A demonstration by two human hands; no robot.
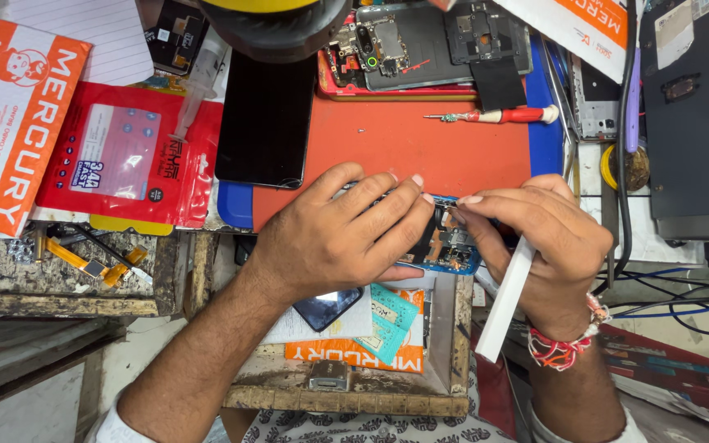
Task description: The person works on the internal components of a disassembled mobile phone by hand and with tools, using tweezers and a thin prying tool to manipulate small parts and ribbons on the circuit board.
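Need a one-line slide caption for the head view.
Both hands, left and right, work on an opened blue phone over an orange mat.

A worn wooden workbench (59,283) under bright light, an orange mat (420,148) on top.

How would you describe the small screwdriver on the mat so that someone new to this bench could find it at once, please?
Start from the orange work mat in the middle of the bench. Near its far right edge, just below the opened phone, lies the screwdriver, flat and pointing left. Its red handle with a white end cap sets it apart; the white stick at the right hand has no red.
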